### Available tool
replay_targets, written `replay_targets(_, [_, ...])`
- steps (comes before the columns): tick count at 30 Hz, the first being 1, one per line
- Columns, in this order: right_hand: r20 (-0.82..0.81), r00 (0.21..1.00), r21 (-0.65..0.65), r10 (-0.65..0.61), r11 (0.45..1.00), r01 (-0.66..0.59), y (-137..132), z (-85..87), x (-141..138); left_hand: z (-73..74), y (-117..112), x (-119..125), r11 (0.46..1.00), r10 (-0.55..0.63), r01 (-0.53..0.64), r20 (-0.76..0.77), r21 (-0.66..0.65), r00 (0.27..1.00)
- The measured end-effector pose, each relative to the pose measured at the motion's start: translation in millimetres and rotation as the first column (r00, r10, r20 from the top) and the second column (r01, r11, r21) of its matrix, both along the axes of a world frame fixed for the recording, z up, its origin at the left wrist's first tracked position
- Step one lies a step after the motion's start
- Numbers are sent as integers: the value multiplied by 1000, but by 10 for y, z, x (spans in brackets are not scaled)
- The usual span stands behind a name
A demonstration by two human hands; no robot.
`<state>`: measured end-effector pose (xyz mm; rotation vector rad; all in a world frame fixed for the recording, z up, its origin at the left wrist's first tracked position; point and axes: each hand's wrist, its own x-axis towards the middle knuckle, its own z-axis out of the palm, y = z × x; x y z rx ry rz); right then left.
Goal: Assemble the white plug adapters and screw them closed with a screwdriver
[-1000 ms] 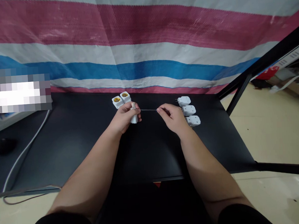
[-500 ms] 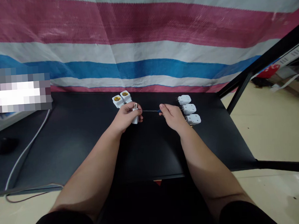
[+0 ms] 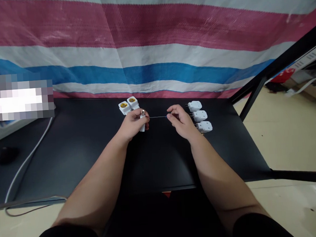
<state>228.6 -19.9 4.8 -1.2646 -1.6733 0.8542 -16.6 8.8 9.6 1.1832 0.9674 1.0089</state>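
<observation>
My left hand (image 3: 132, 124) is closed around a white plug-in lamp socket (image 3: 142, 124), its metal prongs pointing up past my fingers. My right hand (image 3: 181, 120) grips the blue handle of a screwdriver (image 3: 158, 117) between thumb and curled fingers, the index finger lifted off. The thin metal shaft runs level to the left, its tip reaching the socket's side at my left fingertips; my fingers hide the exact contact. Behind my left hand stand two white sockets (image 3: 124, 107) with brass-coloured openings facing up.
Three white plug-in sockets (image 3: 200, 115) lie in a column right of my right hand, prongs to the left. A black mouse (image 3: 2, 155) and a grey cable (image 3: 28, 156) are at left on the black table (image 3: 76, 146). A striped sheet (image 3: 154, 71) hangs behind; a black metal frame (image 3: 253, 86) stands right.
My right index finger has lifted and straightened away from the screwdriver handle, and the thumb has shifted slightly left. My left hand and the socket stay nearly in place.
</observation>
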Motion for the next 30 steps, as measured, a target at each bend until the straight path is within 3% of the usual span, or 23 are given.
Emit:
replay_targets(3, [-23,999,-14,25,1000,-26,5,-41,3,-3,1,0,1000,29,-29,1,-5,1000])
replay_targets(9, [81,994,-4,-75,997,76,34,-48,9,7,-24,13,998,-25,28,-38,55,999])
replay_targets(15, [-37,998,-20,55,998,-56,32,-60,34,28,-8,7,999,21,-20,-39,28,999])
replay_targets(22, [-57,998,-95,-19,995,14,59,-79,48,24,-41,40,998,-39,41,-39,52,998])
replay_targets(25, [13,999,-56,-49,997,50,52,-62,60,22,-41,37,997,-39,42,-47,62,998])
replay_targets(30, [6,1000,33,22,999,-22,16,-14,79,17,-24,40,1000,5,-4,-33,29,999])
